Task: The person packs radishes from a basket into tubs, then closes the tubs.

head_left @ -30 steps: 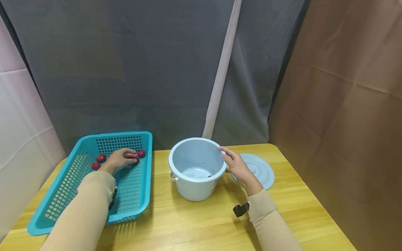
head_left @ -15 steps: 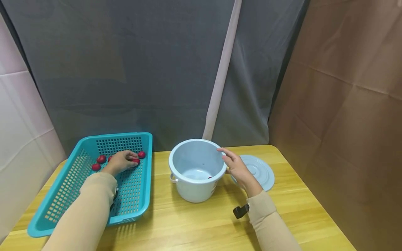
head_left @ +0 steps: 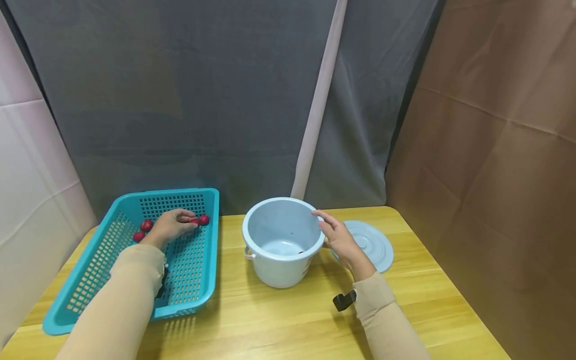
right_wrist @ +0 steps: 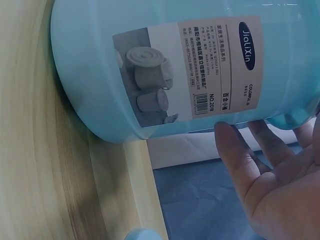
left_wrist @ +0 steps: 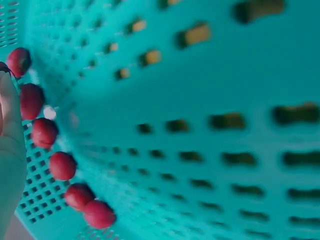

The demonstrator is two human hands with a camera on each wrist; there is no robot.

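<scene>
A teal slotted basket (head_left: 189,280) lies at the left of the wooden table and holds several small red balls (head_left: 146,225). My left hand (head_left: 173,225) is inside it near the far end, its fingertips pinching one red ball (head_left: 194,221). In the left wrist view the red balls (left_wrist: 62,165) line up along the basket floor (left_wrist: 200,100) beside my left hand (left_wrist: 7,150). My right hand (head_left: 337,237) rests against the right rim of a light blue bucket (head_left: 274,272). Straight fingers of that right hand (right_wrist: 280,185) lie on the labelled bucket wall (right_wrist: 100,75). A red ball (head_left: 300,252) lies inside the bucket.
The bucket's round light blue lid (head_left: 375,245) lies flat on the table just right of my right hand. Dark and brown cloth backdrops close in the table behind and to the right. Bare wooden tabletop (head_left: 279,320) spreads in front of the bucket.
My left hand has shifted slightly toward the basket's far end with a red ball at its fingertips. The right hand and the bucket have stayed put.
</scene>
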